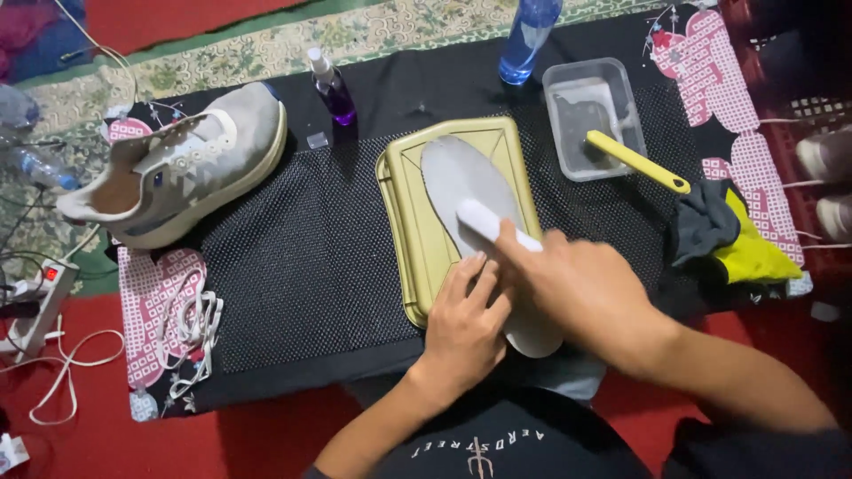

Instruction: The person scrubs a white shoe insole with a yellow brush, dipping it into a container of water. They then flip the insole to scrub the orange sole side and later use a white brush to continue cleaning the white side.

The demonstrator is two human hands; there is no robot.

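A grey shoe insole point(461, 177) lies lengthwise on an olive-yellow plastic tray point(408, 231). My right hand point(581, 288) is closed around a white brush point(486, 222) whose head rests on the insole's middle. My left hand point(466, 324) presses flat, fingers together, on the insole's near end where it overhangs the tray's front edge. Both forearms come in from the bottom of the view.
A grey sneaker point(177, 164) without laces lies on its side at the left, white laces point(191, 328) in front of it. Behind the tray stand a purple spray bottle point(333, 87), a blue bottle point(528, 35) and a clear tub point(590, 115) with a yellow-handled brush point(635, 160). Cloths point(728, 235) lie right; a power strip point(35, 302) far left.
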